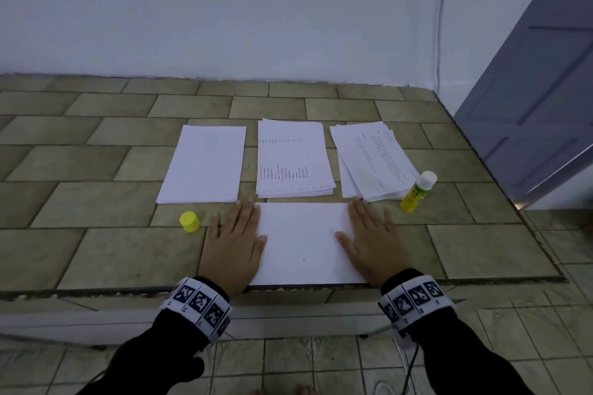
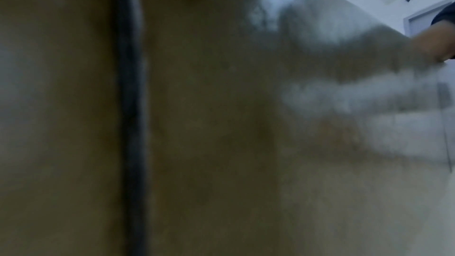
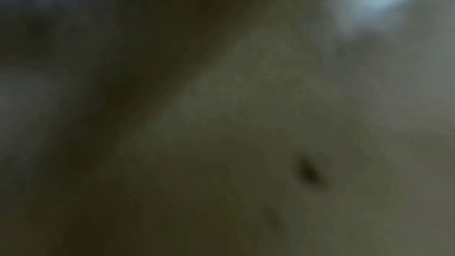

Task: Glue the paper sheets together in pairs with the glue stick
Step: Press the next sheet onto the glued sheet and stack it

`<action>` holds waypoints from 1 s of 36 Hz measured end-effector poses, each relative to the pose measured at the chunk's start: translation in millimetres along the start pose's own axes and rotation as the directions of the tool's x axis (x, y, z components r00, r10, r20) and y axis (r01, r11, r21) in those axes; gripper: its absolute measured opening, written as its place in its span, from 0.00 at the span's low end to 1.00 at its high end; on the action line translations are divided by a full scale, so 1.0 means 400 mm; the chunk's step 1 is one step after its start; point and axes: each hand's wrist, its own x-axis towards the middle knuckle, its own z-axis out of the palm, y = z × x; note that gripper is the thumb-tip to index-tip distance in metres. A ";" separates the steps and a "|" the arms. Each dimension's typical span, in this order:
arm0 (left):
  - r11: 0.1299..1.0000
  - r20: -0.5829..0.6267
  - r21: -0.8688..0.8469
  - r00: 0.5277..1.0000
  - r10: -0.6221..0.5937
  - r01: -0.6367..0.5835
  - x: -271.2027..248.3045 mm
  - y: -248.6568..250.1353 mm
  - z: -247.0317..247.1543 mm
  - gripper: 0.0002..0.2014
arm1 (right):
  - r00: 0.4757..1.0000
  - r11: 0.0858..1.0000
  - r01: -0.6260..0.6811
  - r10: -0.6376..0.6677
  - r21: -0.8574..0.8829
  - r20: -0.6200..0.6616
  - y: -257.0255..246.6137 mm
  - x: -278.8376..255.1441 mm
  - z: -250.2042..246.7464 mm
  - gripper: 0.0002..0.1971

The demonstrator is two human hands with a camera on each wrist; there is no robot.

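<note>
Left wrist view: blurred tile and pale paper, nothing sharp | Right wrist view: dark blur, unreadable | Sheet [image 1: 305,244]: side edges were hidden under both hands | Printed stacks [image 1: 293,159]: text was too small to read | Glue stick [image 1: 417,192]: label was illegible

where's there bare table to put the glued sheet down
Bare table lies left of the blank stack, beyond the yellow cap, and along the back behind all three stacks. Crowded: narrow gaps between the stacks, and the right corner, where the glue stick lies against the right stack. Both hands, left and right, press the front sheet.
</note>
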 end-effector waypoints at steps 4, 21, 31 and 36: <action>1.000 -0.006 -0.004 1.000 -0.003 0.003 -0.001 -0.001 0.004 0.30 | 0.997 0.999 0.018 -0.015 0.032 -0.072 -0.052 0.012 -0.023 0.45; 1.000 -0.017 -0.017 1.000 -0.008 0.007 -0.001 -0.002 0.002 0.29 | 0.985 0.984 0.171 -0.171 0.046 0.003 -0.113 0.025 0.016 0.50; 1.000 0.038 -0.009 0.999 -0.012 0.013 0.001 0.000 -0.004 0.30 | 0.997 0.996 0.083 -0.083 -0.014 0.007 -0.021 0.002 -0.004 0.54; 0.999 0.077 -0.016 0.997 -0.027 0.028 0.002 0.000 -0.005 0.34 | 0.989 0.995 0.081 -0.073 0.063 -0.126 -0.040 -0.015 -0.091 0.28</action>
